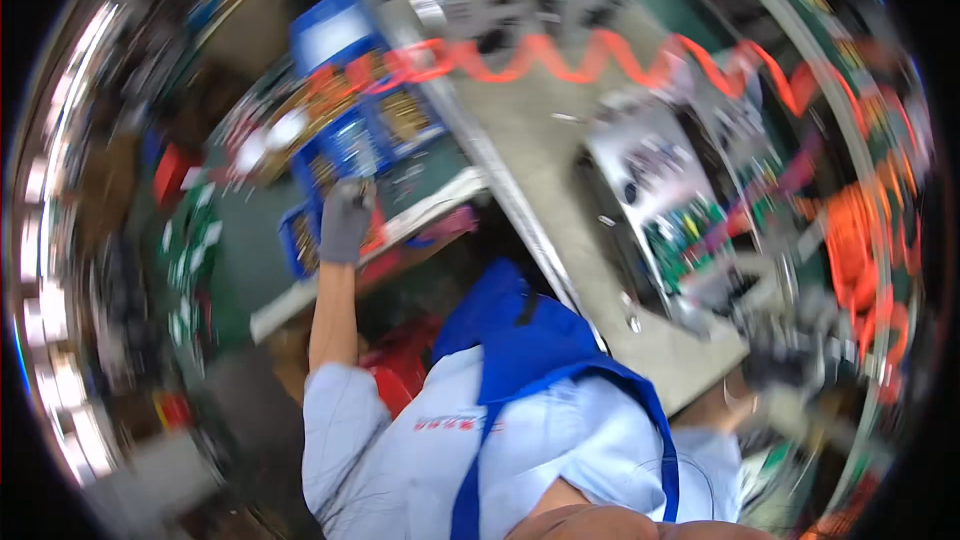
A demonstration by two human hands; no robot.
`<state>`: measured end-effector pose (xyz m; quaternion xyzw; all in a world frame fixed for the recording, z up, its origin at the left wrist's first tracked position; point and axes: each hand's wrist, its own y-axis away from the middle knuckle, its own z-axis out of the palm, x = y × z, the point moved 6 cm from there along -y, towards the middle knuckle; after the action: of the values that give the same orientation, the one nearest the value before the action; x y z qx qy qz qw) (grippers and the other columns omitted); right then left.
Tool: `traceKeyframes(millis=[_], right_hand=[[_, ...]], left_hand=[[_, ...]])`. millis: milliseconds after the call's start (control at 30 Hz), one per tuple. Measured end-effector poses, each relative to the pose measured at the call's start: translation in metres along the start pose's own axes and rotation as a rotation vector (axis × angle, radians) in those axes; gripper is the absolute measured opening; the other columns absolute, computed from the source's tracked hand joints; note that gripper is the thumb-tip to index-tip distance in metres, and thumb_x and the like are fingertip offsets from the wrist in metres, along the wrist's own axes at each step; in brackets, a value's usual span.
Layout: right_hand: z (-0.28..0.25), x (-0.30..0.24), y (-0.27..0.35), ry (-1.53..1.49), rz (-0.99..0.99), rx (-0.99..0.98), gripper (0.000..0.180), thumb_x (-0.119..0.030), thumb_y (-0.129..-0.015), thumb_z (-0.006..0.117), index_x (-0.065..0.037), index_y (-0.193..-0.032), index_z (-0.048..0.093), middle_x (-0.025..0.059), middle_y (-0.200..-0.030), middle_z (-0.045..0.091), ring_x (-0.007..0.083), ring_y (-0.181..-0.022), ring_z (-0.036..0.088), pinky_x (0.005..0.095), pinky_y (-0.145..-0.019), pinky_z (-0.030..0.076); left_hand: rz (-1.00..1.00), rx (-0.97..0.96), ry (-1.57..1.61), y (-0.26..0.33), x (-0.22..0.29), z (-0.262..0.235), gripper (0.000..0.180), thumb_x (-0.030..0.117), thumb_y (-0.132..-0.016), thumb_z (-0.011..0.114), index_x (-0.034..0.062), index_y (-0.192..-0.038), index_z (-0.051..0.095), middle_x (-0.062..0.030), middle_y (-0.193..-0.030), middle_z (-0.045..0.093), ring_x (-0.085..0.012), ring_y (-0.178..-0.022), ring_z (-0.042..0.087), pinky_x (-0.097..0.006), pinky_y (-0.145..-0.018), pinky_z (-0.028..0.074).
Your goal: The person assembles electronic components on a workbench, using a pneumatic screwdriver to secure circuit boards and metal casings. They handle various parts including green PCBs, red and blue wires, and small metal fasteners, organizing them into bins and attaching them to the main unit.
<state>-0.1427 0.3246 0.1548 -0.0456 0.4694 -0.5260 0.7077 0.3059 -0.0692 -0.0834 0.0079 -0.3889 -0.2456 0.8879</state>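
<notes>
Left hand [346,220], in a grey glove, is stretched out w/ arm bare to the light-blue sleeve, reaching into the blue parts bins [345,140] on the green-topped shelf [240,240] at left. Gloved fingers are curled down at the front bin's edge; motion blur, so can't tell if they hold anything. Bins sit right under and just beyond that hand, w/ small brass-coloured parts inside. Centre: grey workbench [545,140] runs diagonally, orange coiled hose [560,55] strung across its far side. Right of that lies an open metal chassis [665,190] w/ green circuit board inside, well apart from the left hand. Right hand [800,335], also gloved, is near the bench's right edge, beside the chassis, heavily blurred; grip can't be told.
</notes>
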Motion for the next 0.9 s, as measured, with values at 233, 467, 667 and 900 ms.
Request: traceKeyframes(millis=[233,467,667,900], right_hand=[[0.014,-0.021,-0.02,0.188,-0.2,-0.065,0.028,-0.016,-0.071,0.062,-0.01,-0.09,0.042,0.003,-0.073,0.036,0.0167,-0.066,0.037,0.0272,-0.048,0.037],[-0.017,-0.083,-0.024,0.323,-0.518,-0.078,0.045,-0.019,-0.077,0.063,-0.012,-0.12,0.054,0.0049,-0.085,0.046,0.0194,-0.071,0.045,0.0258,-0.049,0.041],[-0.03,-0.081,-0.049,0.328,-0.546,-0.046,0.038,-0.016,-0.077,0.064,-0.012,-0.113,0.053,0.0039,-0.073,0.04,0.0188,-0.067,0.041,0.027,-0.045,0.042],[-0.061,-0.065,-0.081,0.279,-0.593,-0.084,0.043,-0.014,-0.078,0.062,-0.012,-0.12,0.053,0.0052,-0.08,0.042,0.0193,-0.07,0.041,0.0295,-0.051,0.045]], left_hand=[[-0.578,-0.515,-0.15,0.02,-0.181,0.293,0.043,0.02,-0.089,0.061,-0.0001,-0.124,0.048,-0.003,-0.094,0.048,-0.0102,-0.076,0.045,-0.021,-0.064,0.04],[-0.987,-0.781,-0.089,0.046,-0.268,0.408,0.039,0.03,-0.092,0.06,0.0002,-0.115,0.05,0.0008,-0.082,0.044,-0.0049,-0.068,0.04,-0.014,-0.05,0.034],[-0.989,-0.776,-0.1,0.036,-0.285,0.465,0.035,0.031,-0.091,0.061,0.0023,-0.11,0.053,0.0031,-0.077,0.047,-0.0018,-0.061,0.04,-0.014,-0.045,0.031],[-0.981,-0.755,-0.023,-0.008,-0.305,0.508,0.026,0.027,-0.094,0.059,0.0032,-0.101,0.051,0.0045,-0.077,0.04,-0.0011,-0.059,0.033,-0.013,-0.041,0.025]])
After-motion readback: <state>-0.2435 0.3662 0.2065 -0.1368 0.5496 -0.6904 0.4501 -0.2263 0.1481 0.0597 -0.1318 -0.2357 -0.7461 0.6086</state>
